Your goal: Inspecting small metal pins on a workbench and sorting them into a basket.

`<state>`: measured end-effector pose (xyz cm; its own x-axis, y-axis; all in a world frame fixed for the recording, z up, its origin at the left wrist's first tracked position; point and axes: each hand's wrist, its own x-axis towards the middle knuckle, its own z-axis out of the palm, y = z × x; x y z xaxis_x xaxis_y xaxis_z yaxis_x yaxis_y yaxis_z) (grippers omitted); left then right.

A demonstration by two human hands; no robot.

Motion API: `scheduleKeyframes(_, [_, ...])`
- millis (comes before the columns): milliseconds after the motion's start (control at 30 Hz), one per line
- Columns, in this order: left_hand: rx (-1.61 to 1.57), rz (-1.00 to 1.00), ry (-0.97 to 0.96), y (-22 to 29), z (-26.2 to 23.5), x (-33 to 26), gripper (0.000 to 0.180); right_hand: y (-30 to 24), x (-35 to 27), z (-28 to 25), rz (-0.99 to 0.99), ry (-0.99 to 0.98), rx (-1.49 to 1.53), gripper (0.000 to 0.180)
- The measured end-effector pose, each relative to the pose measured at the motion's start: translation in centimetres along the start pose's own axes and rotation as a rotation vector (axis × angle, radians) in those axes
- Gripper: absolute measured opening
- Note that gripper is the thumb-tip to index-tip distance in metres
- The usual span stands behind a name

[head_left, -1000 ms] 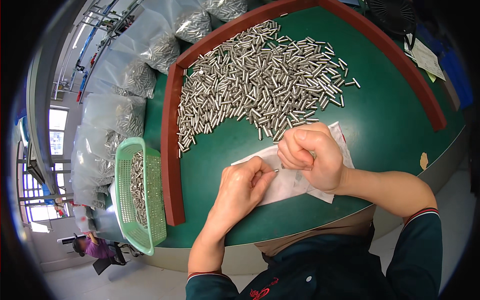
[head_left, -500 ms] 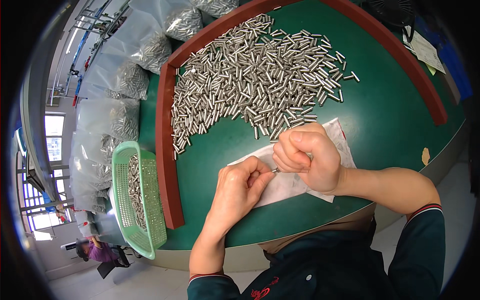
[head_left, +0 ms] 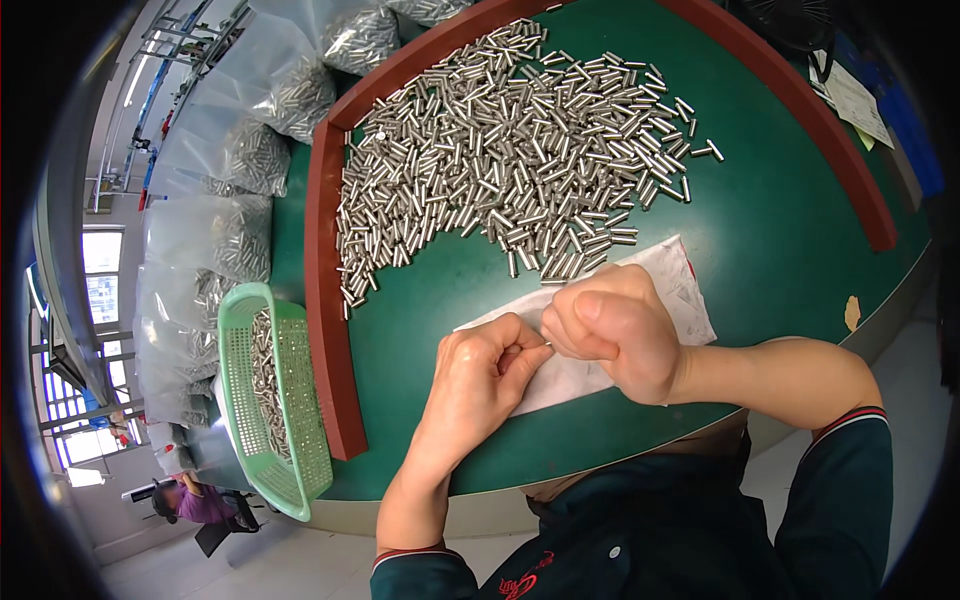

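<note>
My left hand (head_left: 475,375) is closed in a pinch, thumb against forefinger, on a small metal pin, of which only a tiny bit shows at the fingertips. Right beside it, my right hand (head_left: 620,330) is curled into a fist with the thumb folded over. Whatever the fist holds is hidden. The two hands meet above a white cloth (head_left: 685,300) with grey smudges, spread on the green table. Just beyond them lies a wide heap of short, shiny metal pins (head_left: 520,150).
A dark red wooden rail (head_left: 325,260) borders the heap at left and back, another (head_left: 800,100) at right. Outside the left rail stand a green plastic basket (head_left: 310,400) of pins and several clear bags (head_left: 245,235) of pins. Papers (head_left: 855,110) lie far right. Another person (head_left: 200,500) sits far left.
My right fist has turned and dropped slightly toward me, its thumb side now facing up more. My left hand keeps its pinch in nearly the same place. The view has shifted slightly.
</note>
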<state>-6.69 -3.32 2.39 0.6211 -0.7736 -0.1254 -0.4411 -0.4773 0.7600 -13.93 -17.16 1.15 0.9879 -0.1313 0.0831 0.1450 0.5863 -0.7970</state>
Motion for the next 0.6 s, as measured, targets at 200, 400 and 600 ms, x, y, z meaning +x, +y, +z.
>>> scheduleKeyframes(200, [0.012, 0.017, -0.005, 0.0, -0.1, 0.1, 0.013, 0.0, -0.1, -0.3, -0.196, -0.122, -0.311, 0.032])
scheduleKeyframes(400, [0.045, -0.014, -0.063, 0.3, -0.6, 0.1, 0.013, 0.6, 0.5, 0.3, -0.154, 0.003, -0.129, 0.037])
scheduleKeyframes(600, [-0.945, -0.116, -0.214, -1.5, -2.3, 0.3, 0.013, -2.9, 1.7, -2.1, -0.072, 0.006, 0.261, 0.037])
